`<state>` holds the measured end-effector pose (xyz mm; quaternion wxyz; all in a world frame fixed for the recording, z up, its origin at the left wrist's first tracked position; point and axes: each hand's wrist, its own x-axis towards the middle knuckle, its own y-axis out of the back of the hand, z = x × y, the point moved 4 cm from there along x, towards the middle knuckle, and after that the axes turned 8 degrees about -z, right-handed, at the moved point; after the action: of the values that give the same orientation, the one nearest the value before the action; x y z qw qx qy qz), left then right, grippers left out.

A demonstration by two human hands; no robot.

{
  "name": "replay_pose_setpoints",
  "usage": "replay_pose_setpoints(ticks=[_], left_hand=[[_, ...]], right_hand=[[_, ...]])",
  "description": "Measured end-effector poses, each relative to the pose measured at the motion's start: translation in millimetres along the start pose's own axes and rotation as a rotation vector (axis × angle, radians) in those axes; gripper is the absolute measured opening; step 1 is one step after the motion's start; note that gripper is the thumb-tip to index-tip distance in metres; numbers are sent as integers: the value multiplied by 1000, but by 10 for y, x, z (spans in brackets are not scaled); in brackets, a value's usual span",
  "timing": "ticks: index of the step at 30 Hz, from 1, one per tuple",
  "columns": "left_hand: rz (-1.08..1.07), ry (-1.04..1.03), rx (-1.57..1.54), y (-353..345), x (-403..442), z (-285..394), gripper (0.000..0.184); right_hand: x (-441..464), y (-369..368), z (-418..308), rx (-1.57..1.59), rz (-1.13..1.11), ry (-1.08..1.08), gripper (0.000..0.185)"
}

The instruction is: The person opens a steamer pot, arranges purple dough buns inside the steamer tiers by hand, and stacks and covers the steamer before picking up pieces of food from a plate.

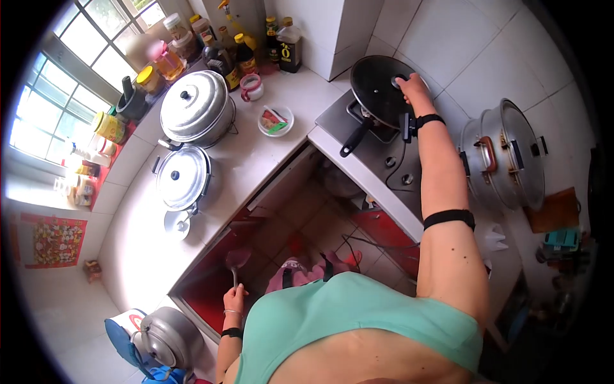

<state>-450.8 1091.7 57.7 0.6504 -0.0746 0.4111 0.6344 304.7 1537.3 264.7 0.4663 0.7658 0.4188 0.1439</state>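
My right hand (413,89) is closed around the knob of a dark glass lid (377,80) at the back of the stove. Under the lid is a frying pan, mostly hidden, with its black handle (357,138) pointing toward the front left. The lid looks tilted over the pan; whether it touches the rim I cannot tell. Low on the left, my left hand (235,298) grips the handle of a spatula (238,258), its broad head raised over the floor. A small bowl (276,121) with a green-handled utensil and reddish food sits on the counter left of the stove.
Two lidded aluminium pots (195,105) stand on the left counter (137,237). Sauce bottles (289,46) and a red-handled cup (251,87) line the corner. A large steamer (505,157) is right of the stove (396,173). A kettle (169,336) sits lower left. A cable hangs near my right arm.
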Motion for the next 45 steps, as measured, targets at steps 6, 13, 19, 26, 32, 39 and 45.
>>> replay_pose_setpoints(ticks=[6,13,19,26,32,39,45], left_hand=[[-30,130,-11,168,34,-115,41],[-61,114,-32,182,90,61,39],[-161,37,14,48,366,102,39],[-307,9,32,-240,909,192,40],[-426,-110,116,-460,1149,678,40],[-523,-192,245,-827,1265,1142,41],[-587,-215,234,-1258,1378,1255,41]], right_hand=[[707,-344,167,-249,50,55,61],[227,27,-82,-119,-37,-12,40],[-289,502,-344,-16,31,55,39],[-1275,761,-401,457,-35,231,39],[-2346,764,41,470,-214,216,42],[-3381,957,1080,304,-265,211,42],[-4283,1462,2200,363,-251,-137,47]])
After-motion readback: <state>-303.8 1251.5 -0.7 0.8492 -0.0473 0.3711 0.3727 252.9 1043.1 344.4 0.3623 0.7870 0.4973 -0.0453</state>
